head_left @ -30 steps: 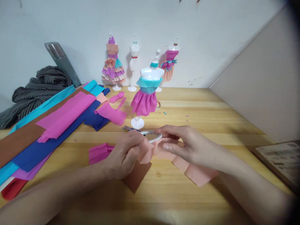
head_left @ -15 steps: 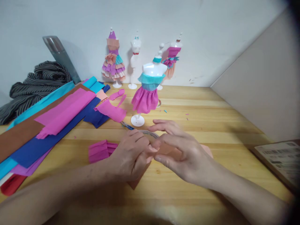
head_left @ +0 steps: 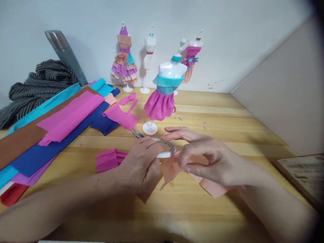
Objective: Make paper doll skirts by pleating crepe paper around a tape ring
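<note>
Just on the near side of the tape roll (head_left: 165, 155), peach paper (head_left: 170, 170) hangs creased between the two hands. A darker peach corner (head_left: 146, 195) slants toward near left of the roll, a lighter peach stretch (head_left: 214, 188) toward near right; cannot tell whether all are one piece.

Left hand (head_left: 141, 165), at the roll's left edge: fingers curled tight, grasping the roll; any paper inside the grip is hidden. Right hand (head_left: 205, 157), to the roll's right: thumb and a bent finger pinch the peach paper, other fingers extended near the roll's far right rim.

Left of the roll, past the left forearm: folded magenta paper (head_left: 108, 161), partly covered. Just beyond the roll: scissors (head_left: 138, 133), partly hidden. Farther behind the roll: a mannequin (head_left: 165, 86) with turquoise top and pink skirt, on a round white base. Far left of the roll: cut pink paper (head_left: 121, 116), then a pile of coloured sheets (head_left: 73, 116).

Well beyond the roll, by the wall: three more mannequins (head_left: 124, 67); to their left, striped cloth (head_left: 43, 81) beside a leaning bottle (head_left: 69, 59).
</note>
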